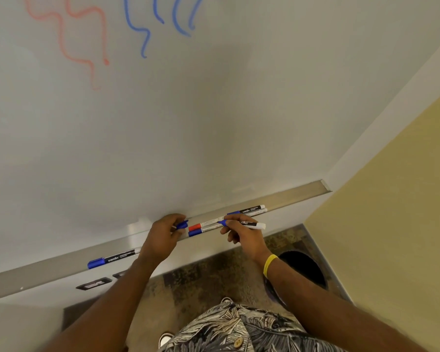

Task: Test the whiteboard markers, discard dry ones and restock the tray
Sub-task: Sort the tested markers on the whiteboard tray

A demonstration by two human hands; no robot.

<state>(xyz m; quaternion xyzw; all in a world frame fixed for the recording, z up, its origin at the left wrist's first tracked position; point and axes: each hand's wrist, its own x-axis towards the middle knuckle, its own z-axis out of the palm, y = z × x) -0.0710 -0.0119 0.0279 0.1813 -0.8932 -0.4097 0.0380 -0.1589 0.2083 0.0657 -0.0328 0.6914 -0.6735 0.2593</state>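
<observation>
Pinching blue cap [182,224] — left hand [163,237] at tray [302,193] front edge | right hand [247,240] grips uncapped marker [250,224] | left-end marker [112,259] reads "camlin"

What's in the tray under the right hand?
A red-capped marker and a blue-capped marker lie side by side in the tray; the right hand covers their other ends.

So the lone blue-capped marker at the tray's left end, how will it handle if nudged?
The blue-capped marker looks like a slim round plastic barrel: probably light and stiff. Nudged sideways it may roll, though the raised front lip of the tray should likely stop it.
</observation>
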